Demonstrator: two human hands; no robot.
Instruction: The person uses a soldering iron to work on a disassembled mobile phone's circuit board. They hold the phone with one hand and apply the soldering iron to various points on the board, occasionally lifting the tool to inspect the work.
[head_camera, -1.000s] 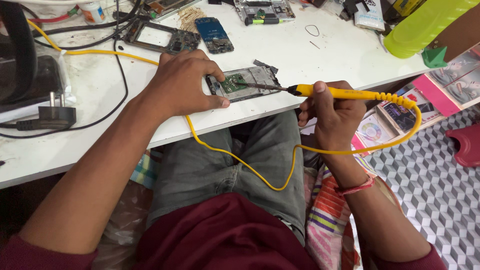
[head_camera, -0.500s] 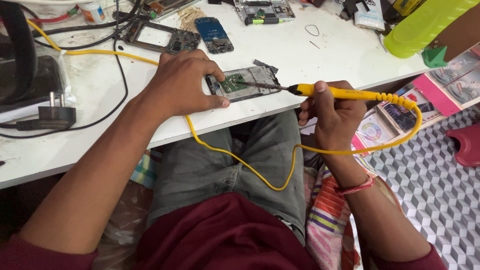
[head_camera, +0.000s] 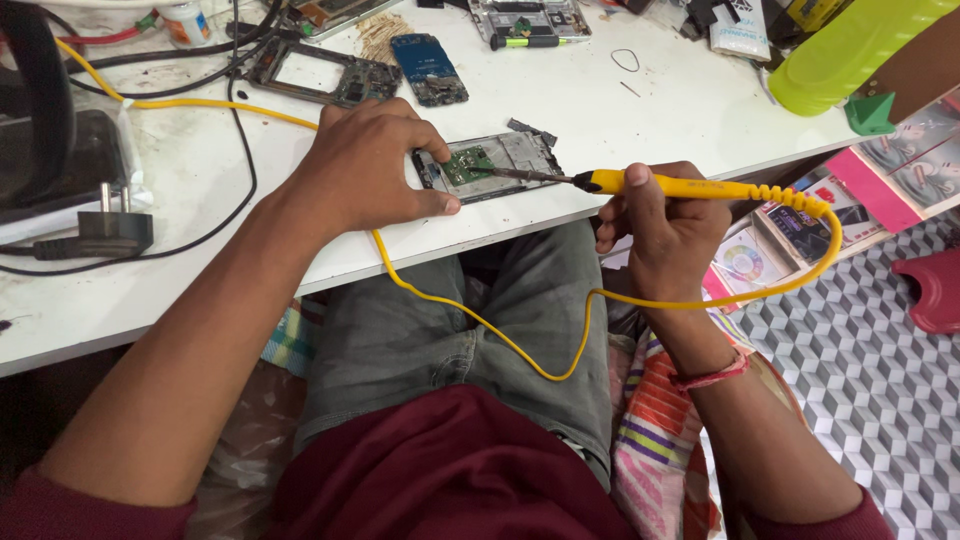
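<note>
Lap: I sit with grey trousers and a dark red top under the desk edge; the yellow cord sags across my knees.

Right hand: my right hand hangs just off the desk edge, fingers pressed together around the yellow soldering iron, thumb on top of the handle.

Iron axis: its long axis runs nearly level, right to left, the dark tip pointing away from my right hand toward the green board.

Left hand: my left hand lies flat on the desk, fingers spread a little, thumb along the near edge, fingertips pressing the left end of the opened phone.

Phone: it lies near the desk's front edge, between my two hands, long axis left to right, roughly in line with the iron.

Key relation: the small green circuit board sits in the phone's left part, just beside my left fingertips; the tip seems to touch it, though I cannot tell for sure.

Nearer hand: the left one touches the phone; the right stays apart, joined only through the iron.

Hidden: my left fingers cover the phone's left end.

Farther back: a phone frame, a blue phone part, a black plug and a green bottle, cut off at the top.
</note>
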